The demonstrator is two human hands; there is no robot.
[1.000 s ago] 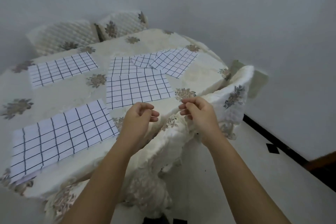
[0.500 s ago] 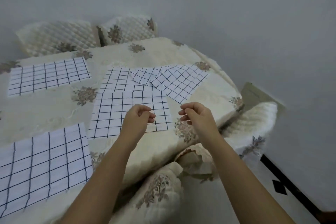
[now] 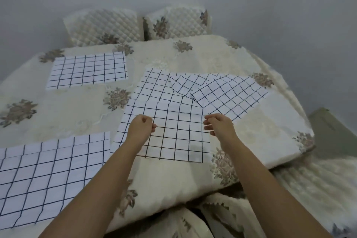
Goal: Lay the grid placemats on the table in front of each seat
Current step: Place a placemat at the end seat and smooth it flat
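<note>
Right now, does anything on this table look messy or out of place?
Yes. Four placemats overlap in a pile on the table, right of its middle: the nearest mat overlaps the mat behind it, and the small mat and angled mat lie askew. The far left mat and near left mat lie flat, apart.

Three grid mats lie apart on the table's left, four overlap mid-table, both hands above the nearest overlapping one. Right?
No: the head view shows only two grid mats apart on the left, a far mat and a near mat. The rest holds: four overlap mid-table, with left hand and right hand above the nearest overlapping mat.
</note>
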